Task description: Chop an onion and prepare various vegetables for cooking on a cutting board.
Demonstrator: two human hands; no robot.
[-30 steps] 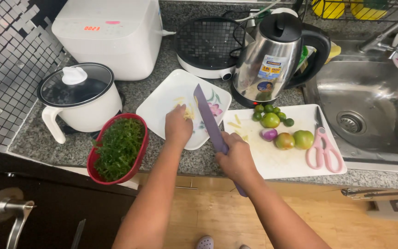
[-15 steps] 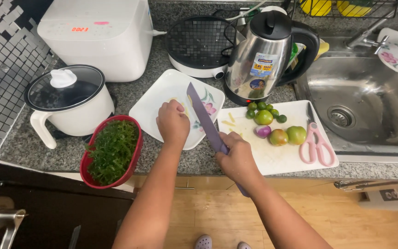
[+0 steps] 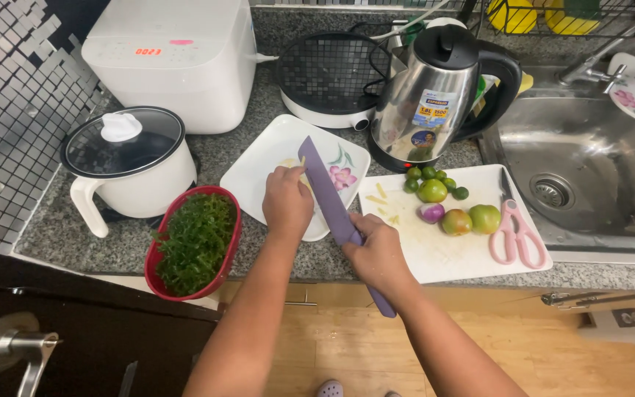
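Purple-bladed kitchen knife (image 3: 325, 192) sits clamped in the right hand (image 3: 378, 251); the left hand (image 3: 286, 202) pinches pale slivers against its blade over the square white floral plate (image 3: 259, 173).

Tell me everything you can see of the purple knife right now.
The purple knife has a broad, matte purple blade and matching handle, seemingly coated. The right hand grips the handle, whose end sticks out below the wrist. The blade angles up-left over the white square plate, its tip beside the left hand, which touches pale food there.
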